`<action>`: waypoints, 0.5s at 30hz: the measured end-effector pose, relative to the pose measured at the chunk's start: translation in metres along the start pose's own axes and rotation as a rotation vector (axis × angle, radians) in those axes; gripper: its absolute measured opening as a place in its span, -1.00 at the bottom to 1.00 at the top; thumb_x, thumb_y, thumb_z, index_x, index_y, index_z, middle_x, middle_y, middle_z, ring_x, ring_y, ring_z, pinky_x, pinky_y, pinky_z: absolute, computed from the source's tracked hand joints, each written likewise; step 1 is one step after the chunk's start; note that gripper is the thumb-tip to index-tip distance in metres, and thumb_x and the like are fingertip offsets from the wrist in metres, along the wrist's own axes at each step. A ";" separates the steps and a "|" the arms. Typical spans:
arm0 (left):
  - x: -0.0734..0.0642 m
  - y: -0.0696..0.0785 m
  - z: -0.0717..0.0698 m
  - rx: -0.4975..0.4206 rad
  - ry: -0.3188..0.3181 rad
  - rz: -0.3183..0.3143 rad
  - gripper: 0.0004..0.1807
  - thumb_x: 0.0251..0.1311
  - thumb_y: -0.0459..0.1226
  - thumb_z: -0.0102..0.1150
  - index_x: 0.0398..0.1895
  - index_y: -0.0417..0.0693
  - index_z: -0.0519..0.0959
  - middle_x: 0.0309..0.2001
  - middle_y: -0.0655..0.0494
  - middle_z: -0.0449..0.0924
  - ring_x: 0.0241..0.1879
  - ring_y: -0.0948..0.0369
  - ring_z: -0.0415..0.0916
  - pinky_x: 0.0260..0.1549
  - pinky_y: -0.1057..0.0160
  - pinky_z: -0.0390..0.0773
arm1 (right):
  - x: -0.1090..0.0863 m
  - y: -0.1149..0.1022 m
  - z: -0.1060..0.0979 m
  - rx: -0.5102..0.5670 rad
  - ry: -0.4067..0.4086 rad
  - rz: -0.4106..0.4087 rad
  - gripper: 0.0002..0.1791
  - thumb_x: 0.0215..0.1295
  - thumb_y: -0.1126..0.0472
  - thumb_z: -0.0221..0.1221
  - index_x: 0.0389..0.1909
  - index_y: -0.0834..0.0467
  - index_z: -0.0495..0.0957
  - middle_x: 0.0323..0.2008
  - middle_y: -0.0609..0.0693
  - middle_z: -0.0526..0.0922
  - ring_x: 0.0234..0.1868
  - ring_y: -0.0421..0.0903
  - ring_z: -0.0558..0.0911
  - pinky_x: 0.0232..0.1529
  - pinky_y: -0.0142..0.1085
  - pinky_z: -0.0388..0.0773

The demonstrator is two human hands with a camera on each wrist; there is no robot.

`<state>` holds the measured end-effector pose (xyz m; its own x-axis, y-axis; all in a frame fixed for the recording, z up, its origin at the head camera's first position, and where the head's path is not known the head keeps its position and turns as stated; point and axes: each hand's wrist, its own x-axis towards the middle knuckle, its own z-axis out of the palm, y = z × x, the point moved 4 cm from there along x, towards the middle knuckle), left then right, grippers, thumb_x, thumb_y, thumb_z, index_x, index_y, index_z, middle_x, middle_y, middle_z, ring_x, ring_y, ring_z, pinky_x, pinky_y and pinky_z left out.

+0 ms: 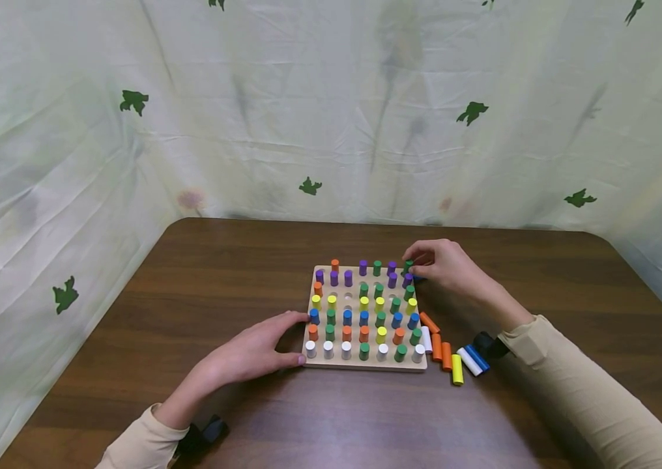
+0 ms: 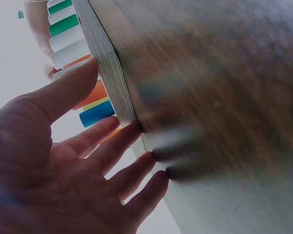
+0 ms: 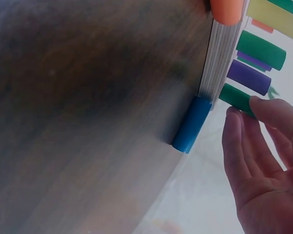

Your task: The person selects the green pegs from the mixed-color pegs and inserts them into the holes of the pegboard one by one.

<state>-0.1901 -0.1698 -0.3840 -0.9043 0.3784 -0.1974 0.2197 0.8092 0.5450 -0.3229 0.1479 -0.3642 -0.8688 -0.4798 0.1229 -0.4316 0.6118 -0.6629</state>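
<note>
A wooden pegboard (image 1: 366, 367) lies on the table, with rows of white, orange, green, blue, yellow and purple pegs upright in it. Some open holes show among its far rows. My right hand (image 1: 445, 264) is at the far right corner, where thumb and fingertips pinch the top of a green peg (image 3: 236, 98). That peg stands at the corner of the board; how deep it sits is hard to tell. Along the board's left edge rests my left hand (image 1: 255, 348), fingers extended and thumb near the front corner. In the left wrist view its fingertips (image 2: 133, 127) touch the board's side.
Beside the board's right edge lie loose pegs: orange (image 1: 446, 356), white (image 1: 470, 361), yellow (image 1: 457, 370) and blue (image 1: 481, 362). Another blue peg (image 3: 192, 125) lies against the far right corner, under my right hand. A pale curtain (image 1: 331, 130) hangs behind the table (image 1: 237, 260).
</note>
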 end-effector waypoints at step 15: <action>0.000 0.000 0.000 0.007 0.007 0.005 -0.26 0.15 -0.05 0.38 0.39 0.01 0.35 0.38 0.00 0.32 0.39 0.02 0.21 0.31 -0.09 0.23 | 0.005 0.000 0.002 -0.044 -0.036 -0.008 -0.77 0.27 0.41 0.26 -0.07 0.17 0.65 -0.11 0.06 0.67 -0.12 -0.02 0.65 -0.05 -0.09 0.62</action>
<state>-0.1901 -0.1696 -0.3842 -0.9058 0.3792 -0.1888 0.2265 0.8102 0.5406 -0.3263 0.1446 -0.3647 -0.8563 -0.5065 0.1010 -0.4495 0.6345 -0.6287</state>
